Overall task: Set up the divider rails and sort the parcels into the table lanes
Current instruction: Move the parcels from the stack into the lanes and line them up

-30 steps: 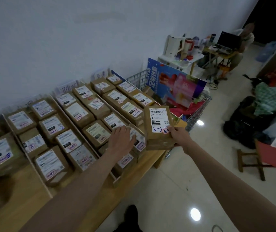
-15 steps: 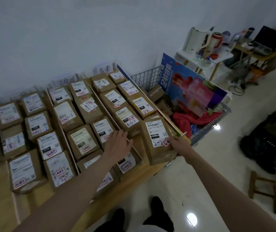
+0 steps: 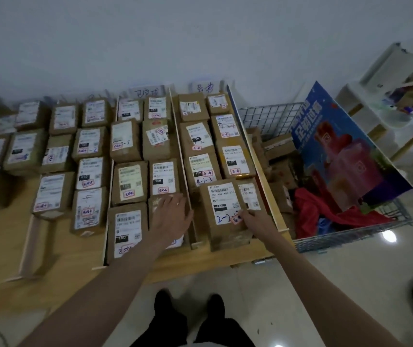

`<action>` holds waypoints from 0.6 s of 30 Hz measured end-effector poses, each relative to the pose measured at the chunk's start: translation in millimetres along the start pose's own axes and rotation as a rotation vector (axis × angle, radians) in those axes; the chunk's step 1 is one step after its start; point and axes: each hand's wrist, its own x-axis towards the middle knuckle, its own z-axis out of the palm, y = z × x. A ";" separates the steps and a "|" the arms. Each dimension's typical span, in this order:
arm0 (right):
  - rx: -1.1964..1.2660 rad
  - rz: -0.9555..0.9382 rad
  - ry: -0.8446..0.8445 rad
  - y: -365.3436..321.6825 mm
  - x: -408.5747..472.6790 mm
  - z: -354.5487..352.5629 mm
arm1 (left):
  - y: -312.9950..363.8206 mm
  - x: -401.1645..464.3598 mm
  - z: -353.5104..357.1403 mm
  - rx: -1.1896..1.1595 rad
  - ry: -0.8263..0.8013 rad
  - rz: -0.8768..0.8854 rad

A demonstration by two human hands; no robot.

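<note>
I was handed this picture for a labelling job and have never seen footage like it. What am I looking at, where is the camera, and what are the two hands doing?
There is no machine here: a person works with bare hands, and the single camera sits on their head, looking forward and down, so you see their own arms and feet.

In front of them a wooden table stands against a white wall. It carries many brown parcels with white labels, laid in lanes parted by thin divider rails.

The left hand rests flat, fingers spread, on a parcel in a middle lane. The right hand has its grip on the near corner of the parcel marked 2-2-10, which lies at the front of the rightmost lane.

Right of the table stands a wire cart holding more boxes, red cloth and a blue poster board.
</note>
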 end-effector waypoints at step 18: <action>-0.050 -0.131 -0.063 -13.5 45.6 7.4 | 2.4 1.2 3.0 -0.053 -0.021 -0.192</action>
